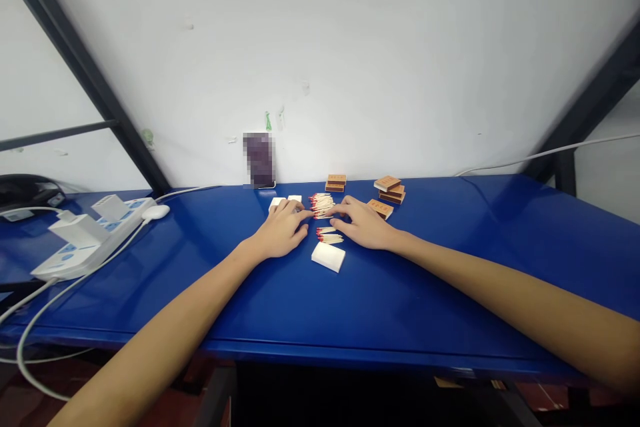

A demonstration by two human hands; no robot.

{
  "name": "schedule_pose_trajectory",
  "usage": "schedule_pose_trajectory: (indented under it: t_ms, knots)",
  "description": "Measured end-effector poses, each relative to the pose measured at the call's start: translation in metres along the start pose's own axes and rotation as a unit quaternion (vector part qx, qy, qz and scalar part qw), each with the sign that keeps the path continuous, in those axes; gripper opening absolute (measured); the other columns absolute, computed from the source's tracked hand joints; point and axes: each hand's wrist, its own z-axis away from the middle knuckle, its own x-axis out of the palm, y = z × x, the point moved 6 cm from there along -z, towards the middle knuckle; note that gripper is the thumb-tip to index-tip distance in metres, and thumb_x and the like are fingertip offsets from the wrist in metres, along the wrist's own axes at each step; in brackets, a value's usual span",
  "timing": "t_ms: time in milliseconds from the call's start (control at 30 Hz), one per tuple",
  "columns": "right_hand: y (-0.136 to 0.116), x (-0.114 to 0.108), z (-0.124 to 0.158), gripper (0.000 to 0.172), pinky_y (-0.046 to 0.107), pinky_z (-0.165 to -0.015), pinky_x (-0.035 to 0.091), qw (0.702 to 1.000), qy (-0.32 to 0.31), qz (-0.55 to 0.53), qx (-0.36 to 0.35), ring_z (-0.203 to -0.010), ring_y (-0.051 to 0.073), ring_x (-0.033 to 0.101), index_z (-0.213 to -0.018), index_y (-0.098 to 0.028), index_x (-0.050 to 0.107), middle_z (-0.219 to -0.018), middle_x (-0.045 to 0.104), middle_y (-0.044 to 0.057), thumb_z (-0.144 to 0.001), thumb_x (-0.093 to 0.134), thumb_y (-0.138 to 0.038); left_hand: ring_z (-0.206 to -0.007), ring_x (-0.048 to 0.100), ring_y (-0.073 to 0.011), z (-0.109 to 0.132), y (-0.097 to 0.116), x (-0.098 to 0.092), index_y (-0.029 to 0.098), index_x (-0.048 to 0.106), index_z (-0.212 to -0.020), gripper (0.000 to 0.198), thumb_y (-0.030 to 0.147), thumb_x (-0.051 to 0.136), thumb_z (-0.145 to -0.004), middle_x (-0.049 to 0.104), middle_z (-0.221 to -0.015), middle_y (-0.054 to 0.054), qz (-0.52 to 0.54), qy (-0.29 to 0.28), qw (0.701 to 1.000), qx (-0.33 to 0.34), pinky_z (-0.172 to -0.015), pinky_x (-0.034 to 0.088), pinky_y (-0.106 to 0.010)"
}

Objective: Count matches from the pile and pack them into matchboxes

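Note:
A pile of red-headed matches (323, 204) lies between my hands on the blue table. My left hand (284, 229) rests left of it, fingers apart, its index fingertip at the red heads. White box pieces (295, 199) show partly behind that hand. On the right, my right hand (364, 223) has its index fingertip at the plain ends of the pile, thumb apart below. A smaller group of matches (330, 238) lies nearer me, and a white tray-like piece (329, 257) sits just in front of it. An orange matchbox (380, 208) is beside my right hand.
Stacked matchboxes (336, 183) stand near the wall, with another stack (391, 189) farther right. A phone (260, 160) leans on the wall. At the left are a white power strip (93, 250) with plugs and cables. The blue table's front edge (350, 355) runs before me.

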Motion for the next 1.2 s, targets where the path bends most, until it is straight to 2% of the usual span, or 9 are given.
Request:
schedule_pose_trajectory:
  t_ms: [233, 467, 700, 867, 1200]
  knots:
    - [-0.0003, -0.0003, 0.0004, 0.032, 0.035, -0.081, 0.043, 1.000, -0.005, 0.000, 0.005, -0.088, 0.021, 0.058, -0.120, -0.025, 0.068, -0.096, 0.053, 0.006, -0.095, 0.048, -0.031, -0.121, 0.043, -0.0310, 0.0005, -0.0001, 0.0006, 0.022, 0.054, -0.136, 0.042, 0.029, 0.039, -0.097, 0.050, -0.129, -0.013, 0.003, -0.009, 1.000, -0.010, -0.100, 0.038, -0.055]
    - [-0.0019, -0.0020, 0.0002, 0.029, 0.034, -0.080, 0.043, 1.000, 0.001, -0.014, 0.006, -0.086, 0.020, 0.057, -0.114, -0.023, 0.070, -0.094, 0.052, 0.006, -0.096, 0.049, -0.030, -0.126, 0.040, -0.0324, 0.0010, -0.0015, 0.0025, 0.026, 0.053, -0.138, 0.043, 0.030, 0.039, -0.097, 0.047, -0.132, -0.013, 0.003, -0.024, 0.999, -0.023, -0.102, 0.036, -0.057]
    - [-0.0017, 0.0002, 0.0005, 0.033, 0.034, -0.078, 0.043, 1.000, -0.003, -0.010, -0.001, -0.087, 0.021, 0.056, -0.123, -0.025, 0.067, -0.090, 0.051, 0.005, -0.097, 0.047, -0.032, -0.123, 0.041, -0.0303, 0.0014, -0.0029, 0.0026, 0.027, 0.056, -0.133, 0.040, 0.029, 0.040, -0.097, 0.048, -0.129, -0.011, 0.021, -0.004, 1.000, -0.011, -0.103, 0.036, -0.056]
    - [-0.0019, 0.0009, 0.0002, 0.032, 0.034, -0.077, 0.043, 1.000, -0.003, 0.001, -0.004, -0.087, 0.021, 0.057, -0.122, -0.026, 0.066, -0.091, 0.051, 0.005, -0.096, 0.049, -0.031, -0.122, 0.041, -0.0298, 0.0007, -0.0014, 0.0021, 0.025, 0.057, -0.132, 0.038, 0.028, 0.040, -0.097, 0.049, -0.129, -0.011, 0.027, 0.001, 1.000, 0.002, -0.103, 0.036, -0.055]
    - [-0.0029, -0.0002, 0.0010, 0.031, 0.034, -0.079, 0.043, 1.000, -0.004, 0.007, -0.005, -0.087, 0.021, 0.057, -0.118, -0.023, 0.068, -0.093, 0.052, 0.005, -0.096, 0.047, -0.032, -0.125, 0.040, -0.0306, 0.0006, -0.0022, 0.0024, 0.026, 0.056, -0.133, 0.040, 0.029, 0.040, -0.097, 0.048, -0.131, -0.012, 0.026, -0.015, 0.999, -0.015, -0.104, 0.035, -0.057]
